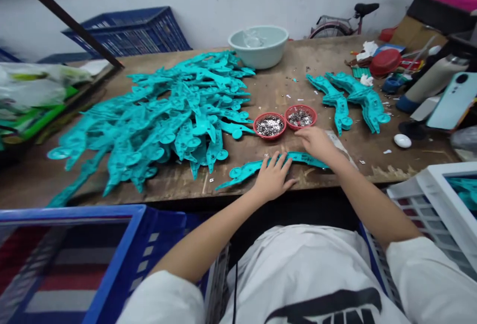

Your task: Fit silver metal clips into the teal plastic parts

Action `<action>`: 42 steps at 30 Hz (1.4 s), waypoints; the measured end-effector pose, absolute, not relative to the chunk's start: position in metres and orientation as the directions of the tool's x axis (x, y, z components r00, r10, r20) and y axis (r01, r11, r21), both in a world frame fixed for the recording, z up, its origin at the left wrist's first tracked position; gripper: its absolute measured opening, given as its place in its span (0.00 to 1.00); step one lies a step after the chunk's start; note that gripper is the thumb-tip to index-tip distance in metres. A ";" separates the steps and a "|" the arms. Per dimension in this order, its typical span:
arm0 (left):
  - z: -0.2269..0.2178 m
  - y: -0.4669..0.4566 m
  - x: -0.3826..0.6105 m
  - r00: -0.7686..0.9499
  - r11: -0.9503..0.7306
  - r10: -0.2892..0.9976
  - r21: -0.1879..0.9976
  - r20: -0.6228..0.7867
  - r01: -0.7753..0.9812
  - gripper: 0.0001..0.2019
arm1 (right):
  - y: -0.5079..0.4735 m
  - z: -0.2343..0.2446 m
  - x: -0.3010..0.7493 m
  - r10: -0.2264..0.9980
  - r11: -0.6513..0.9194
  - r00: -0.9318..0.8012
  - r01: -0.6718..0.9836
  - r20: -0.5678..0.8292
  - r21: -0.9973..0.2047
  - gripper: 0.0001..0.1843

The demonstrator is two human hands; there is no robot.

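A long, curved turquoise plastic part (246,169) lies across the front of the wooden table. My left hand (274,177) rests on its middle with the fingers spread flat. Over the part's right half is my right hand (316,144), its fingers drawn together and pointing left, just below the rim of a small red basket (316,118). Whatever the right fingertips pinch is too small or hidden. A second red basket (255,127) stands against the first on the left. Both hold small shiny metal pieces (270,126).
A big heap of turquoise parts (167,115) covers the table's left; two smaller stacks (367,100) lie at right. A pale basin (259,55) stands behind. A bottle (428,83), phone (452,100) and white egg-shaped object (402,140) sit at right. Crates (137,234) flank me.
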State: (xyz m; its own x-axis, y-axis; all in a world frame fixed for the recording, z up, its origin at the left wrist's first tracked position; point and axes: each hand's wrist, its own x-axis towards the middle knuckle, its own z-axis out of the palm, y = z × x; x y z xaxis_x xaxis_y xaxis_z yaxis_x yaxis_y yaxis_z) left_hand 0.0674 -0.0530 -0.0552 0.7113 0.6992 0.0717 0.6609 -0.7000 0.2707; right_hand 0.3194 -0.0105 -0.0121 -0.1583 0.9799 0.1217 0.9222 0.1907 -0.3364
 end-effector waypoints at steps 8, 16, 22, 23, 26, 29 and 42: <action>-0.074 -0.057 0.067 0.694 -0.705 0.707 0.209 0.135 0.678 0.31 | 0.061 -0.012 0.328 0.984 0.139 -0.157 0.971 -0.085 -0.195 0.36; -0.077 -0.055 0.068 0.687 -0.697 0.710 0.287 0.153 0.657 0.29 | 0.068 -0.023 0.355 0.977 0.149 -0.172 0.974 -0.129 -0.170 0.25; -0.073 -0.054 0.067 0.680 -0.681 0.720 0.333 0.138 0.653 0.27 | 0.099 -0.026 0.363 0.979 0.100 -0.126 0.982 -0.158 -0.163 0.14; -0.073 -0.054 0.067 0.681 -0.682 0.719 0.331 0.139 0.652 0.27 | 0.100 -0.026 0.361 0.981 0.093 -0.118 0.982 -0.154 -0.164 0.12; -0.074 -0.054 0.065 0.674 -0.677 0.724 0.335 0.148 0.655 0.25 | 0.096 -0.024 0.358 0.988 0.064 -0.088 0.982 -0.126 -0.179 0.12; -0.075 -0.057 0.065 0.667 -0.673 0.729 0.340 0.155 0.657 0.24 | 0.087 -0.018 0.360 0.997 0.044 -0.058 0.975 -0.059 -0.218 0.20; -0.037 0.028 0.105 0.496 -0.530 0.848 0.295 0.186 0.795 0.26 | 0.047 -0.016 0.375 0.992 0.110 -0.083 0.939 0.097 -0.325 0.20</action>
State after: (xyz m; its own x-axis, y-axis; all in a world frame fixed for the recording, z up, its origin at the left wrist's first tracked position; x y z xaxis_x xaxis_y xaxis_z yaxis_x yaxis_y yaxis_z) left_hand 0.1055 0.0279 -0.0368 0.4961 0.8480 0.1862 0.7952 -0.5299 0.2947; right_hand 0.3752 0.0466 -0.0156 -0.0830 0.9919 0.0966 0.9391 0.1102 -0.3254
